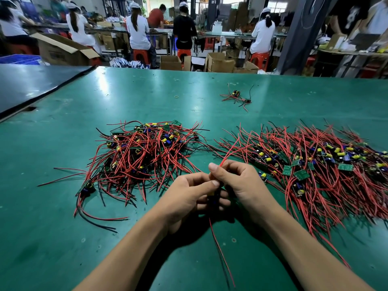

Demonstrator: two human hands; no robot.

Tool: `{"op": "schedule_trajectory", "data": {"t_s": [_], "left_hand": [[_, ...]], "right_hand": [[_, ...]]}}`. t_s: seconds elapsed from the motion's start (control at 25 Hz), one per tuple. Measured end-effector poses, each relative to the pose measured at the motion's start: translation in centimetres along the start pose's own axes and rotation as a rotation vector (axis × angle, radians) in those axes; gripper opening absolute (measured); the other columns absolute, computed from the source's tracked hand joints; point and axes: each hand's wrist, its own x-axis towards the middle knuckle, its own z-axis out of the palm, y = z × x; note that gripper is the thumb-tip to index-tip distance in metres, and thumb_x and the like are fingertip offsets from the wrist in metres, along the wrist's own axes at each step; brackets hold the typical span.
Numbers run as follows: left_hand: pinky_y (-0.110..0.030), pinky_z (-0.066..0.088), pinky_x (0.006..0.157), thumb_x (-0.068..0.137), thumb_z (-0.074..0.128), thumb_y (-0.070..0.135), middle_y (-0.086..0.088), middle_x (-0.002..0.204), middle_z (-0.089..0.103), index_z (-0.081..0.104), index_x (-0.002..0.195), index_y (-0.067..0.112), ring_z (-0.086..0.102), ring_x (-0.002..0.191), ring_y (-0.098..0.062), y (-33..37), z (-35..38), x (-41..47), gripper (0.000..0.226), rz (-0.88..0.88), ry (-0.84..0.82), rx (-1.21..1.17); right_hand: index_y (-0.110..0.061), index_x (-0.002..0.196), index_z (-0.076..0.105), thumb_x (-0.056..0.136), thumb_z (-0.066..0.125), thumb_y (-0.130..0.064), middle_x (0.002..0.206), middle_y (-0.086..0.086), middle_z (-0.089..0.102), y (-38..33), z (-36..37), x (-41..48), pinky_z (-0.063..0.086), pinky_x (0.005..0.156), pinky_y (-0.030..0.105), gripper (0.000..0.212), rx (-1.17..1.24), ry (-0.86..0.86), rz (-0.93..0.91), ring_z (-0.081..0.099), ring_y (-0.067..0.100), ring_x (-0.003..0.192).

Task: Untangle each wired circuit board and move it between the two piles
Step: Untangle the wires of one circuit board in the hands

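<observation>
Between the two piles, my left hand [189,194] and my right hand [237,181] meet above the green table [63,227] and both pinch one wired circuit board [213,197], mostly hidden by my fingers. Its red wires rise past my right thumb, and a red and a black wire hang down towards me. A tangled pile of boards with red and black wires [142,156] lies to the left. A wider, flatter pile [315,164] spreads to the right.
A few loose wired boards [236,97] and a rubber band [176,97] lie farther back on the table. A dark second table [31,85] adjoins at the left. Beyond the far edge, people sit at workbenches among cardboard boxes.
</observation>
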Motion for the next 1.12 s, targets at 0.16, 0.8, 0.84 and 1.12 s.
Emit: {"op": "schedule_trajectory", "data": {"t_s": [0.16,0.8,0.84,1.12], "left_hand": [[-0.028,0.055,0.052,0.078,0.071,0.018,-0.016,0.074,0.069,0.072,0.084,0.003,0.064,0.054,-0.021,-0.1,-0.1,0.1,0.016,0.068,0.044,0.080],[-0.022,0.045,0.052,0.092,0.061,0.008,-0.010,0.065,0.065,0.071,0.085,-0.002,0.053,0.050,-0.019,0.3,-0.6,0.2,0.016,0.096,-0.049,0.422],[-0.022,0.045,0.052,0.092,0.061,0.008,-0.010,0.064,0.064,0.072,0.085,-0.001,0.053,0.049,-0.019,0.3,-0.6,0.2,0.016,0.093,-0.058,0.429],[-0.021,0.042,0.045,0.094,0.058,0.008,-0.007,0.059,0.062,0.073,0.094,0.000,0.048,0.045,-0.017,0.1,-0.4,0.1,0.017,0.080,-0.028,0.387]], "right_hand": [[-0.014,0.099,0.075,0.073,0.088,-0.040,0.072,0.016,0.062,0.0,0.2,-0.3,0.050,0.046,0.027,0.039,0.044,-0.082,0.056,0.053,0.019,0.048],[-0.011,0.089,0.080,0.099,0.062,-0.036,0.048,-0.029,0.055,-0.5,-3.0,1.6,0.036,0.056,0.006,0.032,-0.633,0.212,-0.257,0.055,-0.012,0.052],[-0.013,0.087,0.080,0.099,0.061,-0.038,0.045,-0.023,0.051,-0.4,-3.0,1.7,0.033,0.051,0.009,0.033,-0.613,0.258,-0.268,0.050,-0.006,0.046],[-0.014,0.058,0.055,0.104,0.049,-0.043,0.049,-0.004,0.029,-0.7,-1.8,2.0,0.018,0.036,0.015,0.055,0.114,0.202,0.153,0.023,0.007,0.032]]}}
